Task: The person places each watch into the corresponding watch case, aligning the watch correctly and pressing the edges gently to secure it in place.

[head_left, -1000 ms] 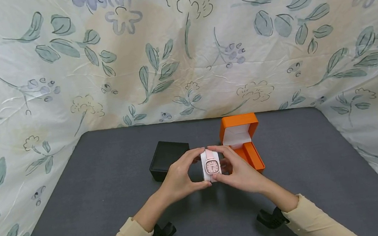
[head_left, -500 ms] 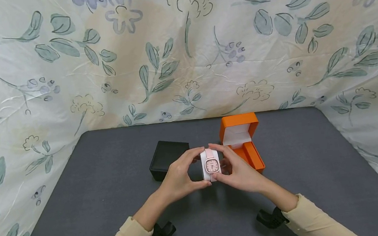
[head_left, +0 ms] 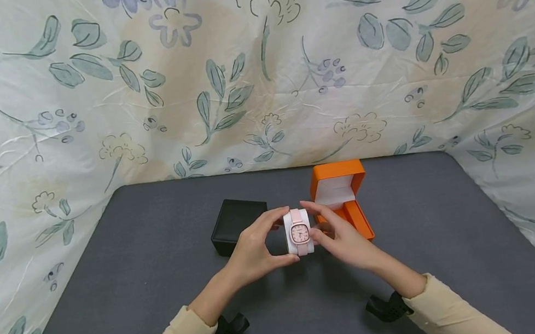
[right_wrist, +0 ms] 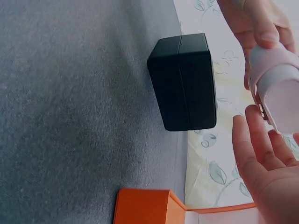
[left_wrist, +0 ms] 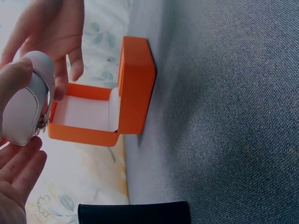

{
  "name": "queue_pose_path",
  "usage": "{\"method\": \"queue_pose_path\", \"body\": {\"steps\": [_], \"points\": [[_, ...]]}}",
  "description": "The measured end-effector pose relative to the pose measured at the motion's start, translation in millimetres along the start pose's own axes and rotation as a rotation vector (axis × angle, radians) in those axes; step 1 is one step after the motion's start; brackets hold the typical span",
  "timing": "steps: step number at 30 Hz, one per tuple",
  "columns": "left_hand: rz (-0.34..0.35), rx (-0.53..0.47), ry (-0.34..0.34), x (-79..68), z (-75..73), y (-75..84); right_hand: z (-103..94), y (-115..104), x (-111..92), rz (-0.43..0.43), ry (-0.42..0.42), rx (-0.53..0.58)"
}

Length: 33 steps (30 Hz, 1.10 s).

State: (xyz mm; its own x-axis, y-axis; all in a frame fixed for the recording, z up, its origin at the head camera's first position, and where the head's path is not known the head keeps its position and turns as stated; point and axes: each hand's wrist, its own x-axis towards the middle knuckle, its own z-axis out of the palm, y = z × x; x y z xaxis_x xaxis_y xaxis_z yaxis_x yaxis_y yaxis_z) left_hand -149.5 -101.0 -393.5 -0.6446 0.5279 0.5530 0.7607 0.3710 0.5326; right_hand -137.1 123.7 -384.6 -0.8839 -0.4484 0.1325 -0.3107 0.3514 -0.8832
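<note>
A pink wristwatch (head_left: 300,233) with a square-cornered dial is wrapped round a white cushion (head_left: 290,241), held up above the table. My left hand (head_left: 252,251) grips the cushion from the left, thumb below and fingers above; the left wrist view shows its thumb (left_wrist: 14,81) pressed on the cushion's end. At the right side of the watch, my right hand (head_left: 345,241) has its fingers loosely spread. In the right wrist view those fingers (right_wrist: 254,144) lie close to the watch strap (right_wrist: 275,63); whether they touch it is hard to tell.
An orange box (head_left: 336,171) with a white lining stands with its lid up, behind the right hand. To the left lies a closed black box (head_left: 240,221), partly behind the left hand. Grey cloth (head_left: 128,293) covers the table; a floral curtain (head_left: 257,80) hangs behind.
My right hand has loosened from the watch and drawn slightly right, its thumb moving off the lower strap. The left hand keeps its hold, and the watch has barely moved.
</note>
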Motion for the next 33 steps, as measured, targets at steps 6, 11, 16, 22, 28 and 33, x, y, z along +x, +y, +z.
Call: {"method": "queue_pose_path", "body": {"steps": [6, 11, 16, 22, 28, 33], "points": [[-0.012, -0.005, 0.006, 0.1, 0.6, -0.4, -3.7, 3.8, -1.9, -0.026, -0.005, -0.019], [-0.027, -0.014, 0.000, 0.4, 1.2, -1.1, -5.3, 6.1, -1.9, -0.060, -0.040, -0.009], [-0.041, -0.025, -0.006, 0.5, 2.8, -1.3, -6.8, 7.6, -2.7, -0.075, -0.058, -0.060], [-0.040, -0.040, -0.008, 0.7, 7.1, -1.7, -8.7, 10.9, -4.0, -0.110, -0.055, -0.167], [-0.054, -0.045, -0.017, -0.3, 15.8, -2.5, -11.2, 16.0, -7.0, -0.129, -0.055, -0.264], [-0.075, -0.028, -0.047, -0.9, 23.6, -3.8, -14.4, 21.1, -10.2, -0.129, -0.040, -0.339]]}}
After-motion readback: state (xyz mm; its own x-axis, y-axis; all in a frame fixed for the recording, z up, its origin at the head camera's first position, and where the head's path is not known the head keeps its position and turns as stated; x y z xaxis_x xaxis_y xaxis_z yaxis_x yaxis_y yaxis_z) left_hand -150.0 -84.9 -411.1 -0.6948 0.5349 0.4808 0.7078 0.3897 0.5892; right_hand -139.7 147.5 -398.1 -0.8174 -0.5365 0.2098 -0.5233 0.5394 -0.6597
